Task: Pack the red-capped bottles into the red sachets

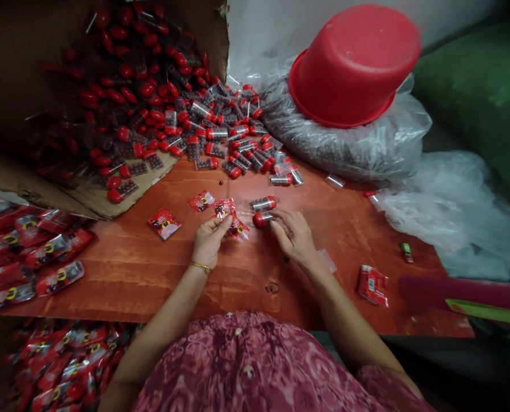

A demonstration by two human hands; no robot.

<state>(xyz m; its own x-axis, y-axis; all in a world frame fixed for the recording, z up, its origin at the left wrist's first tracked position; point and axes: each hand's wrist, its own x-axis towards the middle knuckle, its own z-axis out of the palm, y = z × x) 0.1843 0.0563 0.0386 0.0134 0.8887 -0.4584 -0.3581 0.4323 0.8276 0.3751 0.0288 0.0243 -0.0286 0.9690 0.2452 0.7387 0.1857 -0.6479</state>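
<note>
A hand could cross the table between the left hand and the left-side packets. Piled tubes block the far side, a bucket on a bag beside them.

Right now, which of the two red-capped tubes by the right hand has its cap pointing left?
The lower tube, at the fingertips of the right hand. The upper tube, just beyond it, has its cap pointing right.

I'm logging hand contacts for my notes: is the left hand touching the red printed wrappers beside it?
Touching. The head view shows the left hand pinching the red printed wrappers, its thumb lying over their near edge.
</note>
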